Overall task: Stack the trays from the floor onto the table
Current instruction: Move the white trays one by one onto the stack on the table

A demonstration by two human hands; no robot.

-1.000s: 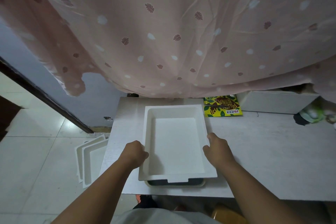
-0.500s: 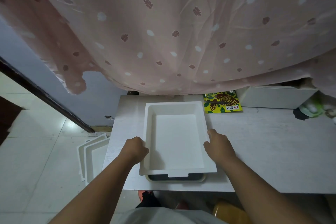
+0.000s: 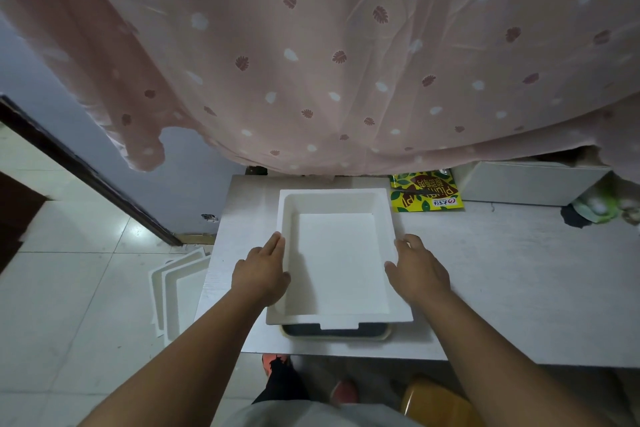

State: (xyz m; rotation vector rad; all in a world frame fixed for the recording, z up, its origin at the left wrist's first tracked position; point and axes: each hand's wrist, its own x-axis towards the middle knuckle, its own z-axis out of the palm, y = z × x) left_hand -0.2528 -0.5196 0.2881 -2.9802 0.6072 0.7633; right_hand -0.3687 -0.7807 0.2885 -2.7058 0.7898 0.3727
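Nearest the camera, below the table edge, two feet in orange-red shoes [image 3: 273,362] stand on the tiled floor, with one yellow-brown stool [image 3: 440,399] just to their right. Two forearms reach forward over the table [image 3: 519,288]. One white tray [image 3: 337,253] sits on the table near its front edge, stacked on one dark tray [image 3: 336,331] whose cream rim shows only along the near side. The white tray lies flat and open side up, its long axis running away from the person toward the curtain, one short end with a small notch facing the person. The left hand [image 3: 265,270] lies along the tray's left rim with fingers straight and together, holding nothing; the right hand [image 3: 417,267] sits at the right rim with fingers relaxed and spread, thumb over the rim, likewise not gripping. On the floor left of the table, two more white trays [image 3: 176,288] lie nested and partly hidden under the tabletop, long axes also running away. Farther back on the table lie one yellow-green packet [image 3: 426,192] and one white box [image 3: 526,182]. One pink patterned curtain [image 3: 329,62] hangs behind.
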